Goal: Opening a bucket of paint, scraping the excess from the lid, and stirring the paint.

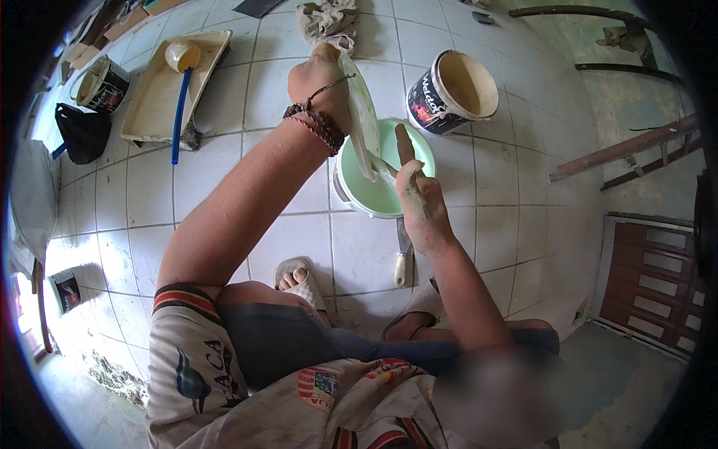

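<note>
My left hand is closed round the upper part of a pale, translucent plastic bag, which hangs tilted over a white bucket. Inside the bucket the walls look light green. Over its right side, my right hand has the index finger stretched out, while thumb and other fingers close on a pale strip that seems to be the bag's lower edge. Whitish residue coats this hand. In front of the bucket lies a putty knife with a cream handle, its blade against the bucket's base.
A black-labelled paint bucket stands right of the white one. Far left, a paint tray bears a blue-handled roller, beside a black bag. A crumpled cloth lies ahead. A wooden ladder is at right.
</note>
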The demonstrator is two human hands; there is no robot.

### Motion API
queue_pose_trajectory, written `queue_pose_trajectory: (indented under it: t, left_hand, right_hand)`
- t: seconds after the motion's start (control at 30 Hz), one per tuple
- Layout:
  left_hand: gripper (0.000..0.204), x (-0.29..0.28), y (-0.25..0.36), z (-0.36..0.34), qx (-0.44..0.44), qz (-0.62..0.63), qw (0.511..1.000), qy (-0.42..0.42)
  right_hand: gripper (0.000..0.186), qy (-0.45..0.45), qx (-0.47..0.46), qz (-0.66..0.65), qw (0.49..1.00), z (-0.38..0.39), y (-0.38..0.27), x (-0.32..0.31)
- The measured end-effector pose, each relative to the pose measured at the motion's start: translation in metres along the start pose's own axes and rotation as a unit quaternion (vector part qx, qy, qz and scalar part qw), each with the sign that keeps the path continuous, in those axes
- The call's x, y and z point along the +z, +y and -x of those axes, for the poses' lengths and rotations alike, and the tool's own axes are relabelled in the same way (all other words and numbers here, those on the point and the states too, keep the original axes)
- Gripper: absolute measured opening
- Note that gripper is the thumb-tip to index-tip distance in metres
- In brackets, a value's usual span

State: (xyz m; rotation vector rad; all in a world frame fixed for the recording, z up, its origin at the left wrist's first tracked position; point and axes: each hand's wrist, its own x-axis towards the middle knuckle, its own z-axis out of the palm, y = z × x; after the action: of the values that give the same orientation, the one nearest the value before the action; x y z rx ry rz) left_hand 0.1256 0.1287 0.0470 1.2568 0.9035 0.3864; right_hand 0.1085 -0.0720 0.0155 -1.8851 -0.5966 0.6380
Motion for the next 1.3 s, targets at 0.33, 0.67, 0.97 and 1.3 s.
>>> queue_pose_trajectory:
  t: [0.33, 0.67, 0.97, 1.3]
  left_hand:
    - [0.023, 0.009, -0.017, -0.004, 0.08, 0.025, 0.993, 0.081]
    - [0.031, 0.015, -0.001, 0.017, 0.242, 0.131, 0.953, 0.129]
    - [0.027, 0.016, -0.011, 0.016, 0.402, 0.149, 0.901, 0.063]
    - [0.027, -0.009, -0.022, -0.013, 0.432, 0.115, 0.892, 0.071]
  right_hand:
    - [0.059, 0.093, -0.027, -0.267, 0.959, -0.016, -0.004, 0.033]
    - [0.074, 0.032, 0.061, -0.379, 0.923, -0.026, -0.034, 0.026]
    - [0.075, -0.03, 0.037, -0.514, 0.857, -0.04, -0.057, 0.019]
    - [0.058, 0.014, -0.018, -0.494, 0.869, -0.047, -0.059, -0.044]
